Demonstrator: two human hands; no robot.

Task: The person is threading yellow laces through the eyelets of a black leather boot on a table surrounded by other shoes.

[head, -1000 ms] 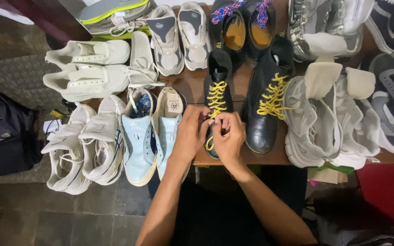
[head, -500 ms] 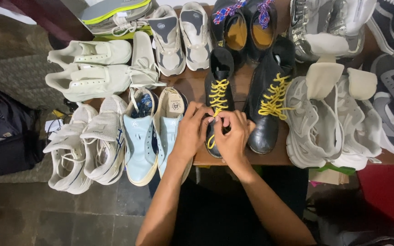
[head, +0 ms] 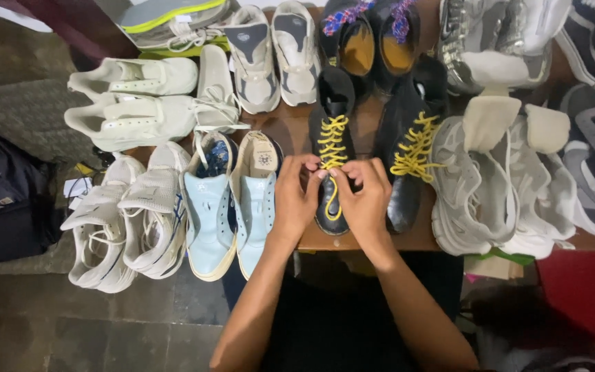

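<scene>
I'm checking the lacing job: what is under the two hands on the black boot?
A yellow lace loop shows between the left hand and right hand, over the black boot. The boot's lower eyelets and lace ends are covered by the hands.

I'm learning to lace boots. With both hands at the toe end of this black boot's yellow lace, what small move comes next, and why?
Probably draw the yellow lace snug: it hangs in a slack loop between the left hand and right hand on the black boot.
</scene>
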